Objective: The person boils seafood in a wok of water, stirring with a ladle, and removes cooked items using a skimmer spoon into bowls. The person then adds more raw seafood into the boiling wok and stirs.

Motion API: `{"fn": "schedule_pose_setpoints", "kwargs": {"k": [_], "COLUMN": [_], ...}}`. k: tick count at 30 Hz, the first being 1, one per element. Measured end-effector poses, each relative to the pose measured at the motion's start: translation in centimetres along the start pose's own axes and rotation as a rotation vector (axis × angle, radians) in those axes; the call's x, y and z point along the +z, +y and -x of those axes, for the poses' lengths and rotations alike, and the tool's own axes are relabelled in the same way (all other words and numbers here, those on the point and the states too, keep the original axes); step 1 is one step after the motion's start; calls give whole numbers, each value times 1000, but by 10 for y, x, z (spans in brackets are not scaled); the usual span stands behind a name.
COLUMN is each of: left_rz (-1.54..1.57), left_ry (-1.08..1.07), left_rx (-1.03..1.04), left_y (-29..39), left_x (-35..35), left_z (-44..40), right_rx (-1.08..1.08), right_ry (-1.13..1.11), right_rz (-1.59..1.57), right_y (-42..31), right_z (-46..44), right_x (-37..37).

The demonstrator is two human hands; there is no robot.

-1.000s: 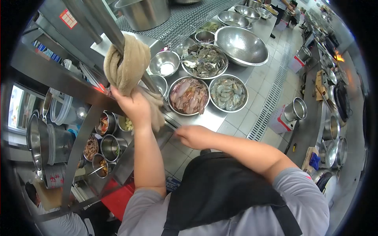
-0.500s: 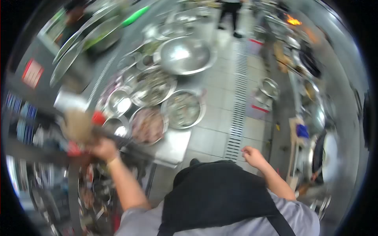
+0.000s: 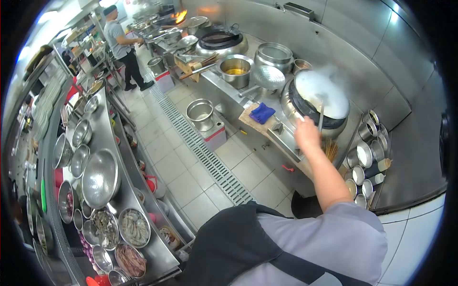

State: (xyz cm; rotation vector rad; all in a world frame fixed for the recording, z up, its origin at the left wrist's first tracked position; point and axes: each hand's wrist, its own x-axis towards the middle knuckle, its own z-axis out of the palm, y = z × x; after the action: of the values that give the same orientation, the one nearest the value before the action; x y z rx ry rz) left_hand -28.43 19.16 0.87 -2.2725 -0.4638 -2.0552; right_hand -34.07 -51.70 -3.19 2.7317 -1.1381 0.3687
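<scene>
My right hand [image 3: 307,135] reaches over the front of the stove, beside a steaming wok [image 3: 322,94] of whitish liquid. Its fingers are closed near the rim; what they hold, if anything, is too small to make out. A ladle handle [image 3: 321,117] slants out of the wok just right of the hand. Left of the hand, a blue cloth [image 3: 262,113] lies on a wooden board, with a perforated strainer [image 3: 268,77] behind it. My left hand is out of the frame.
A pot of yellow oil [image 3: 235,71] stands on the stove. Small containers [image 3: 365,155] crowd the right end. Bowls of seafood [image 3: 135,228] line the left counter [image 3: 159,257]. A person [image 3: 120,47] stands at the far stove near a flame. A metal pot [image 3: 200,114] sits in the aisle.
The view has swung right from the seafood counter to the stove. My left hand, earlier at a tan cloth on a post, has left the frame. My right hand has moved to the wok.
</scene>
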Motion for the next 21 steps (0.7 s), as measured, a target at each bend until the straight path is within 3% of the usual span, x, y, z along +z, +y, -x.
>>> {"fn": "schedule_pose_setpoints", "kwargs": {"k": [2,4,6,10,13,14,16,20,21], "left_rz": [103,200,300,501,696,827,898,1255,1214], "left_ry": [-20,-58,-95,-181,-351,-446,-535,-874,-933], "left_rx": [-1,1,9,24,29,-55,5,-75,19], "left_y": [32,63,93,150,194,212,263,343,357], "left_x": [3,8,14,29,54,67,70,83,85], "left_z": [1,5,7,13,26,33,39,68,75], "right_rx": [120,268,698,601,596,589,751,768,775], "right_ry": [17,1,-337,-347,-153,-61,-107,-104,-117], "right_rz": [141,74,-128,-165,-415,-435,-515,-354,-397], "right_y": [57,104,143,180,218,232,248,295,298], "right_z": [-4,-2,0,16,22,15,-9,-55,-63], "right_x": [27,47,55,-5,-19,-12,-20,36,56]}}
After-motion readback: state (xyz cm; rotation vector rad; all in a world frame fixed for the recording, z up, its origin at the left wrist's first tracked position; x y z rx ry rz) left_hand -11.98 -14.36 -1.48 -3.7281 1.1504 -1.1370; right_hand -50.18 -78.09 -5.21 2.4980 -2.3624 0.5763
